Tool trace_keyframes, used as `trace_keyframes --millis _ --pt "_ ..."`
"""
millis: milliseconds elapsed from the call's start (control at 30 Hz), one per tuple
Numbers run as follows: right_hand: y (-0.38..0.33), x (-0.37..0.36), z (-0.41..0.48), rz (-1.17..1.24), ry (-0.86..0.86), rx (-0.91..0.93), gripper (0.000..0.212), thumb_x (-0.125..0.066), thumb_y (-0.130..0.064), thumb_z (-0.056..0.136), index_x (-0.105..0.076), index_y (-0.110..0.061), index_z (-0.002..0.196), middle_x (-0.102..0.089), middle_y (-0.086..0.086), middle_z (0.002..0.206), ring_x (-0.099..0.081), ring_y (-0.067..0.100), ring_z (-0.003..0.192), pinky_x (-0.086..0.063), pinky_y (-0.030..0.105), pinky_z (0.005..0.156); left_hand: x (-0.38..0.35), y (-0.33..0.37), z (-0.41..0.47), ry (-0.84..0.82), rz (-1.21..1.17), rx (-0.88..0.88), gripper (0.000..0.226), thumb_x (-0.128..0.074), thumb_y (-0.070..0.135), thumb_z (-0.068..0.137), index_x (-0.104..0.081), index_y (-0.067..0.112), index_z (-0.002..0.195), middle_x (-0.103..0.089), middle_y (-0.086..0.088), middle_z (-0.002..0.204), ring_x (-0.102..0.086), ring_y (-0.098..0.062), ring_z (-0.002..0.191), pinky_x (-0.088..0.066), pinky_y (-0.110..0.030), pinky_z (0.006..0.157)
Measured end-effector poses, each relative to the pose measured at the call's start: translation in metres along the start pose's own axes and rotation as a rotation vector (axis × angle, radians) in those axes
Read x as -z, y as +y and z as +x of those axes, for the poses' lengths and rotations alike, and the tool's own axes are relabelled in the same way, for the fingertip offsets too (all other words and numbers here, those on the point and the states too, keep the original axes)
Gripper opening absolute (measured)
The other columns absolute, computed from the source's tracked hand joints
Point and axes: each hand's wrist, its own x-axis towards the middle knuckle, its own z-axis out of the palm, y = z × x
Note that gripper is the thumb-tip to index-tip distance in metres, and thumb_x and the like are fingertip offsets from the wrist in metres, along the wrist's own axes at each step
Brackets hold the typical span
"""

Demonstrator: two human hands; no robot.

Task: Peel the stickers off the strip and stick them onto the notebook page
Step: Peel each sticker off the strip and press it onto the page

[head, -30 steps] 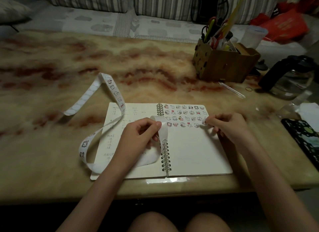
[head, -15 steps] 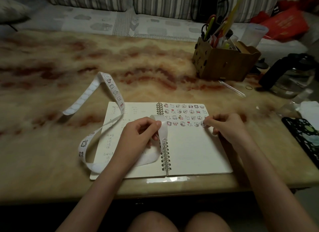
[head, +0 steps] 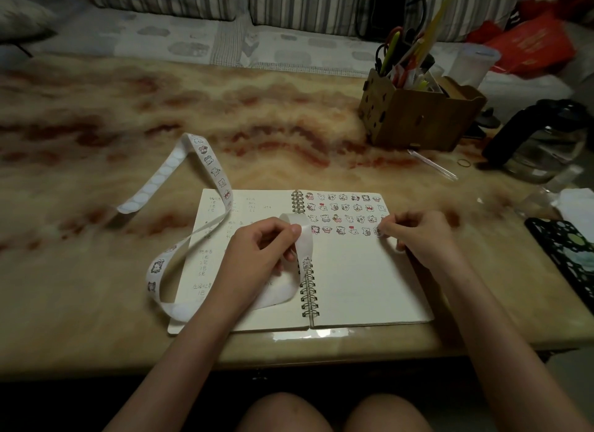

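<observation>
Sitting at the beige marble table with rust-red veining (head: 96,116), I have the open spiral-bound notebook with cream pages (head: 353,280) lying flat at its near edge, straight before me. The long white sticker strip (head: 205,152) loops over the table left of the notebook and across its handwritten left page. One stretch shows cartoon stickers, while the end lying further left shows blank circles.

At the far right stand a brown box-shaped pen holder (head: 418,119) full of pens and, right of it, a glass kettle with a black handle (head: 540,142).

My left hand (head: 260,254) hovers over the left page beside the spiral binding, thumb and fingers clenched on a bend of the strip, which arches up and curls down over the binding. My right hand (head: 418,238) is on the right page, fingers curled, tips down at the right end of the fourth row of small cartoon stickers (head: 345,208) — whether they pinch a sticker or merely press it, I cannot tell. The rows sit along the far part of that page.
</observation>
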Motion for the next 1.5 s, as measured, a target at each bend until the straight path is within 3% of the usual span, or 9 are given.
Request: trace_keyframes --millis 267,567,767,900,1067,1200,1267,1400,1500 --pt "0.01 -0.005 0.003 -0.046 0.057 0.025 0.012 -0.067 -0.007 0.077 -0.067 -0.013 0.067 -0.07 0.012 0.074 -0.043 0.004 0.042 -0.036 0.025 0.053 0.0 0.0 0.0 -0.002 0.003 -0.004 0.023 -0.06 0.018 0.091 -0.066 0.011 0.071 -0.061 -0.002 0.059 -0.054 -0.011 0.054 -0.045 -0.024 0.055" --pt "0.015 -0.003 0.002 -0.11 0.086 0.12 0.011 -0.076 -0.011 0.074 -0.065 -0.013 0.077 -0.052 -0.004 0.056 -0.043 0.008 0.049 -0.034 0.026 0.053 -0.001 0.002 -0.001 0.0 -0.005 0.004 0.023 -0.06 0.017 0.091 -0.065 0.011 0.07 -0.06 -0.002 0.058 -0.052 -0.008 0.051 -0.043 -0.021 0.056" --pt "0.019 -0.001 0.004 -0.099 0.093 0.117 0.013 -0.071 -0.009 0.08 -0.066 -0.02 0.073 -0.055 -0.003 0.059 -0.046 0.008 0.053 -0.037 0.024 0.059 0.0 0.001 -0.001 0.002 -0.008 0.002 0.024 -0.06 0.018 0.091 -0.065 0.013 0.068 -0.059 -0.001 0.058 -0.052 -0.009 0.052 -0.043 -0.022 0.055" --pt "0.017 -0.001 0.002 -0.039 0.081 0.112 0.009 -0.075 -0.016 0.079 -0.067 -0.012 0.078 -0.052 -0.003 0.059 -0.042 0.003 0.042 -0.036 0.017 0.048 0.0 0.001 -0.001 -0.002 -0.009 0.0 0.023 -0.06 0.017 0.091 -0.065 0.012 0.069 -0.059 -0.002 0.058 -0.052 -0.008 0.051 -0.043 -0.022 0.055" --pt "0.02 0.0 0.007 -0.077 0.08 0.099 0.01 -0.071 -0.006 0.079 -0.067 -0.015 0.078 -0.053 -0.001 0.06 -0.045 0.01 0.053 -0.04 0.028 0.062 0.0 0.0 -0.001 0.001 -0.019 -0.008 0.023 -0.06 0.018 0.092 -0.065 0.008 0.072 -0.06 -0.002 0.059 -0.053 -0.011 0.053 -0.044 -0.024 0.056" --pt "0.016 0.001 0.003 0.004 0.137 0.092 0.005 -0.064 -0.007 0.086 -0.067 -0.01 0.087 -0.059 0.005 0.066 -0.046 0.006 0.044 -0.042 0.022 0.044 0.001 -0.001 0.0 0.0 -0.025 -0.018 0.024 -0.059 0.02 0.092 -0.066 0.005 0.075 -0.061 -0.005 0.061 -0.054 -0.014 0.055 -0.045 -0.028 0.057" --pt "0.006 -0.003 -0.006 0.035 0.184 0.155 0.007 -0.061 -0.009 0.089 -0.067 -0.012 0.09 -0.065 0.004 0.075 -0.052 0.004 0.052 -0.045 0.02 0.044 0.001 -0.002 0.0 -0.001 -0.025 -0.022 0.025 -0.058 0.022 0.092 -0.066 0.004 0.076 -0.061 -0.006 0.062 -0.054 -0.016 0.055 -0.045 -0.028 0.057" --pt "-0.027 -0.024 -0.04 0.192 -0.004 0.287 0.009 -0.064 -0.012 0.088 -0.065 -0.02 0.084 -0.069 -0.003 0.075 -0.063 0.009 0.072 -0.048 0.021 0.056 0.001 -0.003 0.002 0.007 -0.026 -0.036 0.026 -0.058 0.022 0.093 -0.066 0.002 0.077 -0.062 -0.007 0.062 -0.053 -0.016 0.052 -0.045 -0.025 0.055" --pt "-0.039 -0.044 -0.06 0.153 -0.182 0.356 0.009 -0.071 -0.014 0.082 -0.066 -0.021 0.083 -0.072 -0.002 0.08 -0.067 0.01 0.077 -0.049 0.026 0.067 0.0 -0.002 0.002 0.025 -0.037 -0.045 0.024 -0.057 0.018 0.093 -0.065 0.0 0.079 -0.061 -0.004 0.059 -0.052 -0.015 0.047 -0.044 -0.019 0.051"
